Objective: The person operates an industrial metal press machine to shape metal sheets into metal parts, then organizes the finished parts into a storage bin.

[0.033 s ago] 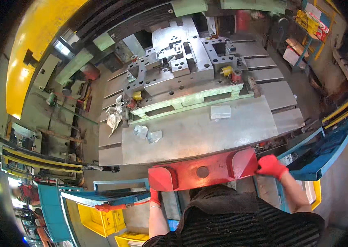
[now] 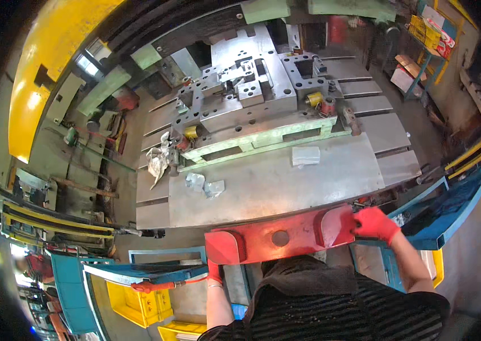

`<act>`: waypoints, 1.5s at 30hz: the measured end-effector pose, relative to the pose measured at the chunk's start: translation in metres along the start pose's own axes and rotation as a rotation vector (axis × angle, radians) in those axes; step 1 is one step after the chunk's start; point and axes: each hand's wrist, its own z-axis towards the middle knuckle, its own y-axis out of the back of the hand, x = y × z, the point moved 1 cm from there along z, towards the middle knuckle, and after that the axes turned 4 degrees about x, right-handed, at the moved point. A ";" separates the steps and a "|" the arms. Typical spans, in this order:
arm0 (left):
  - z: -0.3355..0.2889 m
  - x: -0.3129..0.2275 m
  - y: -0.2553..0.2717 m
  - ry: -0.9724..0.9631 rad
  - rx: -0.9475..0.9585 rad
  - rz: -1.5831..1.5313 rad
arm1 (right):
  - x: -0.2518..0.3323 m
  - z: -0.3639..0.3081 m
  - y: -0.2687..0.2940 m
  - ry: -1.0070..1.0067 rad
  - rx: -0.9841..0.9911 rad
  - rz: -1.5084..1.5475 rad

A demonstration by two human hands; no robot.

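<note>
A wide red metal box (image 2: 263,250) with a round hole in its middle and raised curved guards at both ends stands close in front of my body. My left hand (image 2: 214,271), in a red glove, is against its left end; the box hides most of its fingers. My right hand (image 2: 376,224), also in a red glove, is at the right end, curled closed with the fingertips touching or nearly touching the box edge. What those fingers hold, if anything, is hidden. Beyond the box, a large steel die (image 2: 257,108) sits on a pale green base (image 2: 263,141).
A steel press bed (image 2: 331,170) carries the die, a white block (image 2: 306,156), crumpled clear plastic (image 2: 213,188) and a rag (image 2: 158,163). Blue-framed tables (image 2: 442,238) flank me. A yellow crate (image 2: 138,301) and a red-handled air gun (image 2: 152,286) are at lower left.
My right hand and forearm have shifted slightly upward at the box's right end. The left hand, the box and the die look the same.
</note>
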 end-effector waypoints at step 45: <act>-0.067 0.020 -0.017 -0.098 -0.064 0.384 | -0.004 0.059 -0.013 -0.296 -0.959 0.342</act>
